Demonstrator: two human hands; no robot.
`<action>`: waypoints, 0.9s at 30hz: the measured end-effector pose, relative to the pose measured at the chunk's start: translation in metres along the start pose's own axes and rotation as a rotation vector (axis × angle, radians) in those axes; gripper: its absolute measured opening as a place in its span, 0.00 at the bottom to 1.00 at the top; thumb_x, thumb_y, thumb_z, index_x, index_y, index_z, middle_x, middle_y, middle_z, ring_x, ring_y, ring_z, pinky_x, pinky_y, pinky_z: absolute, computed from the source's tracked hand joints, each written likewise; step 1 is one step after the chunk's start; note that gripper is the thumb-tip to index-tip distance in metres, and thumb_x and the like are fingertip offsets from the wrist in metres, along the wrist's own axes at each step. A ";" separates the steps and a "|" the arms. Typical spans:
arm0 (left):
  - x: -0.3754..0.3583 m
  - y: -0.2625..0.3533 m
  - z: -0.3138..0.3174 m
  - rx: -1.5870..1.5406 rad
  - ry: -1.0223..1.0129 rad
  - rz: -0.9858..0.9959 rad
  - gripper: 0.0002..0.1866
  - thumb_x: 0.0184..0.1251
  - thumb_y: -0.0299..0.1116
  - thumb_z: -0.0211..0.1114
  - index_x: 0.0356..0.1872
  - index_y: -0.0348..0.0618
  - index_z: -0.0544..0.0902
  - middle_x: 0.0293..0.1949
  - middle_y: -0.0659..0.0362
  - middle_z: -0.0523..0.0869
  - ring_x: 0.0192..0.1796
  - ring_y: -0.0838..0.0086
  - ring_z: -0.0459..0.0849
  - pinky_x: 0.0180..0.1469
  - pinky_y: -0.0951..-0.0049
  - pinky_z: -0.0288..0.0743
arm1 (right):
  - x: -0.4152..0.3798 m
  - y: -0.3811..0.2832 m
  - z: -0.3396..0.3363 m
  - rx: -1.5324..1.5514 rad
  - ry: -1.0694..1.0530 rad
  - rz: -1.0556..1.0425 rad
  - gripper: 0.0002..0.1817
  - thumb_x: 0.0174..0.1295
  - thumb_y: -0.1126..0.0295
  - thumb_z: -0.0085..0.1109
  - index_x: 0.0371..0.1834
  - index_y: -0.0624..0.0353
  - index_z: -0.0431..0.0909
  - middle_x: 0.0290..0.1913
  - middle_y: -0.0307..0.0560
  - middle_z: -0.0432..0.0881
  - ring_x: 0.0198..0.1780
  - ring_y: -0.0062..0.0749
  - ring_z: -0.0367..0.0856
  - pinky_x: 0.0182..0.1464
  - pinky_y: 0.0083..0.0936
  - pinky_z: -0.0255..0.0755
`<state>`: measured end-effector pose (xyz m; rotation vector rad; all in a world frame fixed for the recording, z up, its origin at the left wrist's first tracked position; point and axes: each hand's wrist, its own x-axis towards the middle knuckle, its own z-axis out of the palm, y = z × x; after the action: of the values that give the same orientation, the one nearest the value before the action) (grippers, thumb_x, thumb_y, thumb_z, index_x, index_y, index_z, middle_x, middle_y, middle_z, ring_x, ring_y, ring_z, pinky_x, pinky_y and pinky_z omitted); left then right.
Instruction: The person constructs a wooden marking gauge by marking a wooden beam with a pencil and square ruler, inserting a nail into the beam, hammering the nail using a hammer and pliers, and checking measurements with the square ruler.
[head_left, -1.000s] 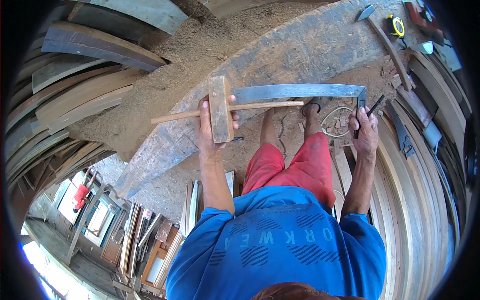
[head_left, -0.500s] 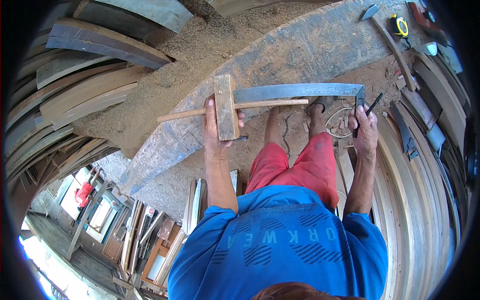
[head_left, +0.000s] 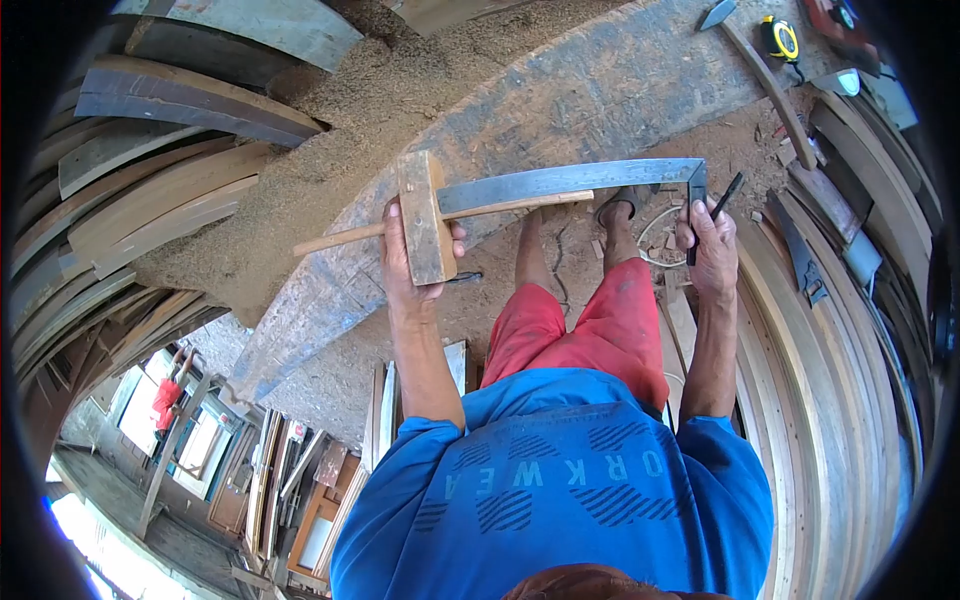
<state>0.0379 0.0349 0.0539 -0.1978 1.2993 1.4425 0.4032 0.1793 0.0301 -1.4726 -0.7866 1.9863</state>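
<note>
A wooden block (head_left: 426,220) with a thin wooden rod (head_left: 530,203) passing through it is gripped in my left hand (head_left: 408,262), fingers wrapped round the block. My right hand (head_left: 711,250) is closed on the dark handle of a metal square (head_left: 570,178). The square's long blade reaches left across to the block, its end close to the block's upper right side. A dark pen-like stick (head_left: 728,195) also sticks out from between the fingers of my right hand.
Beyond my hands lies a worn board (head_left: 600,90) with a hammer (head_left: 760,75) and a yellow tape measure (head_left: 779,38). A handsaw (head_left: 797,250) rests at the right beside long planks (head_left: 800,400). Stacked boards (head_left: 160,200) and sawdust (head_left: 350,120) lie left. A person in red (head_left: 166,402) is far off.
Both hands, with the block and the square, appear slightly further left in view. The whole scene has also shifted a little left. Both holds are unchanged.
</note>
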 end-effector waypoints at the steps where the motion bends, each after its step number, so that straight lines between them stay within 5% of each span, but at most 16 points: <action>1: -0.001 0.000 0.004 -0.005 0.019 0.013 0.27 0.82 0.52 0.47 0.59 0.37 0.76 0.40 0.48 0.86 0.33 0.58 0.87 0.27 0.64 0.85 | 0.000 0.001 -0.001 0.010 0.006 0.006 0.11 0.75 0.63 0.57 0.40 0.59 0.77 0.30 0.33 0.74 0.26 0.14 0.68 0.28 0.15 0.60; 9: -0.002 0.001 0.015 -0.014 0.074 0.046 0.25 0.82 0.50 0.49 0.56 0.36 0.77 0.35 0.50 0.85 0.30 0.62 0.89 0.24 0.67 0.86 | 0.000 0.003 0.002 -0.016 0.038 0.002 0.12 0.75 0.63 0.57 0.38 0.61 0.78 0.31 0.34 0.77 0.26 0.14 0.68 0.29 0.15 0.61; 12: 0.001 0.000 -0.001 0.005 0.029 0.007 0.27 0.82 0.53 0.45 0.61 0.38 0.75 0.42 0.47 0.85 0.36 0.56 0.86 0.29 0.63 0.81 | 0.001 0.004 0.002 -0.032 0.035 0.007 0.12 0.75 0.63 0.57 0.37 0.60 0.78 0.30 0.34 0.76 0.25 0.14 0.68 0.29 0.15 0.61; 27: -0.003 0.005 0.002 0.057 0.066 0.020 0.25 0.82 0.53 0.47 0.59 0.42 0.76 0.42 0.50 0.86 0.35 0.57 0.87 0.28 0.63 0.81 | 0.006 0.005 0.013 -0.206 0.051 0.057 0.15 0.76 0.55 0.55 0.36 0.54 0.77 0.21 0.29 0.70 0.23 0.12 0.63 0.26 0.15 0.55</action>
<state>0.0361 0.0361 0.0598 -0.1961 1.3979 1.4239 0.3891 0.1779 0.0255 -1.6722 -0.9613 1.9482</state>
